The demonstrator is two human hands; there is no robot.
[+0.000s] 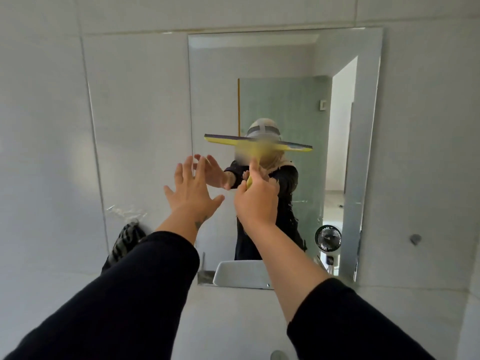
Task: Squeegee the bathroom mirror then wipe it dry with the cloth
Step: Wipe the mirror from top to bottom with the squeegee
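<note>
Yellow squeegee (258,146) sits with its blade across the middle of the mirror (285,61), slightly tilted, my right hand (255,201) closed round its handle. My left hand (193,189) is spread wide, holding nothing, near the glass's left edge. If I keep the blade tilted, one end may lift and leave streaks. My bare palm could smudge the glass. A striped cloth (127,240) hangs on the wall (52,126), well left.
</note>
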